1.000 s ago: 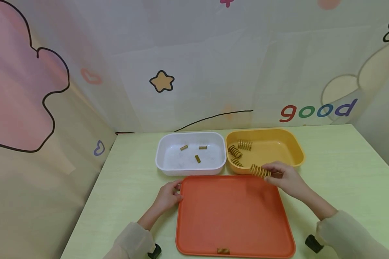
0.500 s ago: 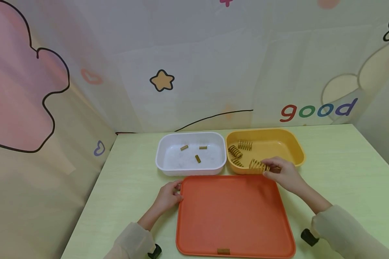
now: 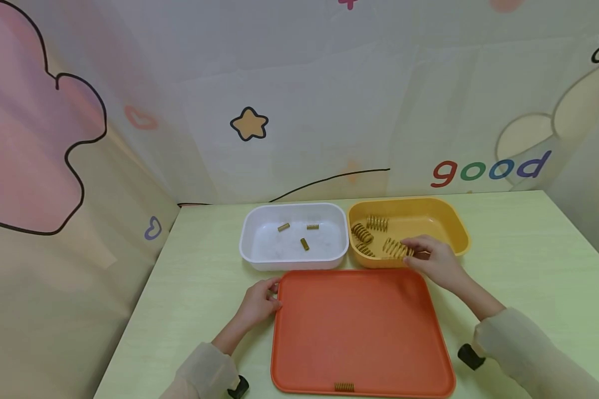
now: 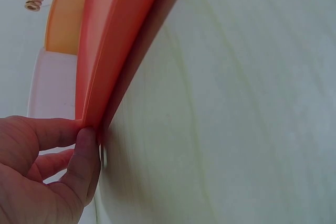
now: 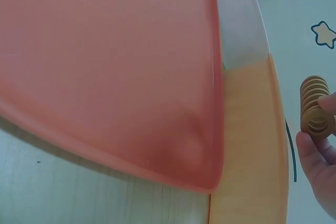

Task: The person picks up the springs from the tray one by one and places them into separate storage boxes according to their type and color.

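My right hand (image 3: 439, 266) pinches a large gold coil spring (image 3: 395, 248) by one end, over the front part of the yellow bin (image 3: 439, 233). In the right wrist view, thumb and finger grip that spring (image 5: 314, 90) at its near end. Several similar large springs (image 3: 377, 223) lie at the bin's left side. My left hand (image 3: 257, 305) holds the orange tray (image 3: 354, 332) by its left edge near the far corner; the left wrist view has its fingertips meeting at the tray's rim (image 4: 100, 77). A small, tightly wound spring (image 3: 344, 387) lies along the tray's near edge.
Left of the yellow bin stands a white bin (image 3: 274, 252) with three small springs (image 3: 304, 244) in it. Both bins sit just beyond the tray's far edge on the pale green table (image 3: 199, 266). A printed backdrop (image 3: 319, 111) rises behind the table.
My right hand has carried the large spring slightly away from me, from above the tray's far edge to over the yellow bin. My left hand and the tray have stayed put.
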### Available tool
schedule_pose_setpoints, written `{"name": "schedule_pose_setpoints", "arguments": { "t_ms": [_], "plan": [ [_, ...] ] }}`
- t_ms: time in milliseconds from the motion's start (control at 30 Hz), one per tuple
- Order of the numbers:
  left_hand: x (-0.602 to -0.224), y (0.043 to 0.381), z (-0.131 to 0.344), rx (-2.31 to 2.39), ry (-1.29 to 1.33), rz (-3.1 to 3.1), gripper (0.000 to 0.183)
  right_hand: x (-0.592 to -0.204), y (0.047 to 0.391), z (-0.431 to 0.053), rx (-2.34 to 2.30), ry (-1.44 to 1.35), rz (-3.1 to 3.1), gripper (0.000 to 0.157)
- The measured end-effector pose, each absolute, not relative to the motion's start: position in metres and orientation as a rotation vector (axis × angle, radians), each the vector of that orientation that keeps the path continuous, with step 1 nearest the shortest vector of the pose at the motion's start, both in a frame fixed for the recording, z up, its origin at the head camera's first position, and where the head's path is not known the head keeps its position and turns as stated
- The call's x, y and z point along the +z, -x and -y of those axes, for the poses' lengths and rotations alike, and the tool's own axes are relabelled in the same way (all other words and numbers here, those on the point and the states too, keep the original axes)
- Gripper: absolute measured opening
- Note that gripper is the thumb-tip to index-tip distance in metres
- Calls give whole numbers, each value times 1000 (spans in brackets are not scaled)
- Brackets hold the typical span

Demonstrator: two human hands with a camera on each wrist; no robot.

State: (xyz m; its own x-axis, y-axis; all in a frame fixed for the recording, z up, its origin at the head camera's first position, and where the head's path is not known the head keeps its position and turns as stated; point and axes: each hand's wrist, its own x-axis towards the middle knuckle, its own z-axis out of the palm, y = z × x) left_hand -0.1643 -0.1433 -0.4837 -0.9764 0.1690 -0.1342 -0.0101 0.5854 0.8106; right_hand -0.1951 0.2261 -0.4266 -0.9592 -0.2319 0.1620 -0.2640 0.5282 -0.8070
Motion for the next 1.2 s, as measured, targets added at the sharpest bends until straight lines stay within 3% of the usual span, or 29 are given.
{"name": "schedule_pose_setpoints", "arguments": {
  "t_ms": [1200],
  "plan": [
    [-481, 164, 142, 1323, -125, -2624, 52, -436, 232, -225, 1282, -317, 2800, 35]
  ]
}}
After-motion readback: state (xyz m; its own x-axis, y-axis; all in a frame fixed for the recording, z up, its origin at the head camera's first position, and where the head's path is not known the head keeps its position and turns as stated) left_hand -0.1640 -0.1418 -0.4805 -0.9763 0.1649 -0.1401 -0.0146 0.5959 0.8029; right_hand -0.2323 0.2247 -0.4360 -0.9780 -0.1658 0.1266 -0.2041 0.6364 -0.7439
